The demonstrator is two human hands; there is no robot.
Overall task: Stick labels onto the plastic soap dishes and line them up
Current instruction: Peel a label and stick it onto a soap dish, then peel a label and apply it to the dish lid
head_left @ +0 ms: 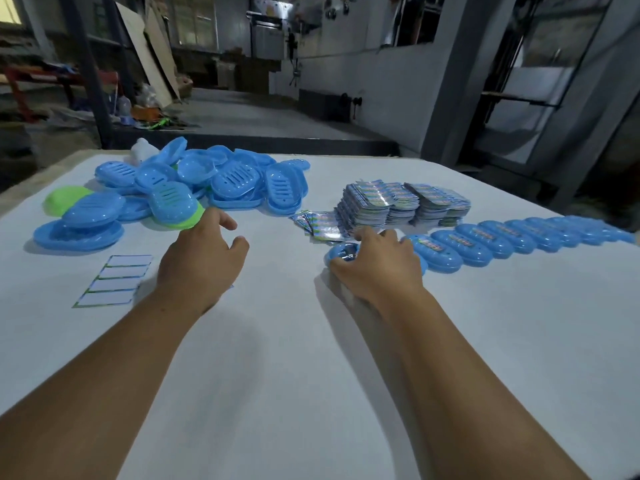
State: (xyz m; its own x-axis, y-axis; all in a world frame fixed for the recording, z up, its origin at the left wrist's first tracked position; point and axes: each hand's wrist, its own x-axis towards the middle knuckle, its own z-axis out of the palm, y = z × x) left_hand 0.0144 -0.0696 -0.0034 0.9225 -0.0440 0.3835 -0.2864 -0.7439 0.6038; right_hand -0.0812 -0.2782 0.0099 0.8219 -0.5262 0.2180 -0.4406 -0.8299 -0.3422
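A loose pile of blue soap dishes [221, 178], with a couple of green ones [65, 199], lies at the back left of the white table [311, 358]. A row of labelled blue dishes [502, 237] runs overlapping toward the right edge. At the row's near end my right hand [377, 265] grips a blue dish [341, 252] with a shiny label on top; most of that dish is hidden under my fingers. My left hand [201, 261] hovers over the table with loosely curled fingers, holding nothing, just in front of the pile.
Stacks of colourful label sheets [401, 202] stand at the back middle, with a few loose sheets [318, 223] fanned beside them. A peeled backing sheet [112, 280] lies left of my left hand. Beyond the table's far edge are a workshop floor and machinery.
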